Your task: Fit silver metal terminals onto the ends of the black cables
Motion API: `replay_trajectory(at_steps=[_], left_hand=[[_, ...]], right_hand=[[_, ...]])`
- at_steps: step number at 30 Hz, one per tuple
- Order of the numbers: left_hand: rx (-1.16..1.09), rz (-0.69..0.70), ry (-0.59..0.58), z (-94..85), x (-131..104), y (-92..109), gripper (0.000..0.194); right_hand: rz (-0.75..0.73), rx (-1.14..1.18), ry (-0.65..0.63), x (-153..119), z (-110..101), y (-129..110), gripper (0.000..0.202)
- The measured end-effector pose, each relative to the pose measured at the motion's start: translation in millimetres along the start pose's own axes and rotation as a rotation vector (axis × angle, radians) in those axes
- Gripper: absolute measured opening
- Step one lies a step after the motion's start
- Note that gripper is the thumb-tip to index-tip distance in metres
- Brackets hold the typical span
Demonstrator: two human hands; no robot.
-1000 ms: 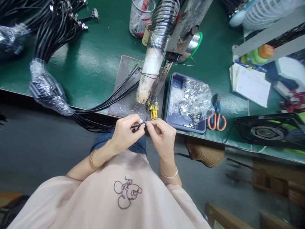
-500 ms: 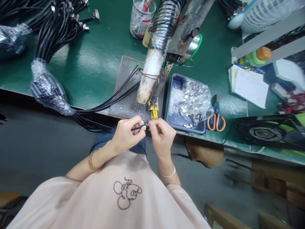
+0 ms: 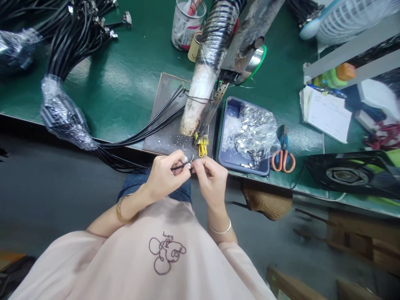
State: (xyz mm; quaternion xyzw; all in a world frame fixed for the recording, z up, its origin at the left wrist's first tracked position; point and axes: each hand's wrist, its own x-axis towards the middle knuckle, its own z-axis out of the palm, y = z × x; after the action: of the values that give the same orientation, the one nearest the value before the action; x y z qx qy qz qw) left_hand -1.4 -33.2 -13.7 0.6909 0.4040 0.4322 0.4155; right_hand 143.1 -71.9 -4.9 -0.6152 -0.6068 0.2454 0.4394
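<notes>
At frame centre, the left hand (image 3: 164, 177) is pinching a thin black cable (image 3: 180, 166), fingers closed on its end. The right hand (image 3: 211, 180) is meeting it there, fingertips pressed on a tiny metal piece (image 3: 191, 160). Just above, the green surface (image 3: 125, 79) is carrying a blue tray (image 3: 233, 158) and scissors (image 3: 283, 152).

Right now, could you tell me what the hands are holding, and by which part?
The left hand pinches a thin black cable near its free end; the right hand fingertips grip that end.
</notes>
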Motion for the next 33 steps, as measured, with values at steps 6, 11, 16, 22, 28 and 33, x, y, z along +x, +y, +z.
replay_trajectory(at_steps=[6,11,16,22,28,33], left_hand=[[0.027,0.020,0.002,0.3,-0.7,0.2,0.023],[0.033,0.050,0.000,0.2,-0.9,-0.2,0.023],[0.040,0.046,0.000,0.6,-0.6,0.0,0.024],[0.044,0.048,0.004,1.2,-0.7,-0.2,0.024],[0.038,0.032,0.000,0.5,-0.7,0.5,0.023],[0.033,0.008,-0.002,0.5,-0.5,1.2,0.023]], right_hand=[[-0.007,-0.002,0.008,-1.1,2.3,2.3,0.033],[-0.004,-0.002,0.043,-0.8,3.0,2.9,0.034],[0.019,0.001,0.036,-1.1,3.3,2.1,0.036],[0.021,0.001,0.037,-1.9,3.9,2.7,0.037],[0.008,0.005,0.042,-1.4,4.1,2.8,0.038],[0.028,0.020,0.022,-2.1,3.3,1.8,0.039]])
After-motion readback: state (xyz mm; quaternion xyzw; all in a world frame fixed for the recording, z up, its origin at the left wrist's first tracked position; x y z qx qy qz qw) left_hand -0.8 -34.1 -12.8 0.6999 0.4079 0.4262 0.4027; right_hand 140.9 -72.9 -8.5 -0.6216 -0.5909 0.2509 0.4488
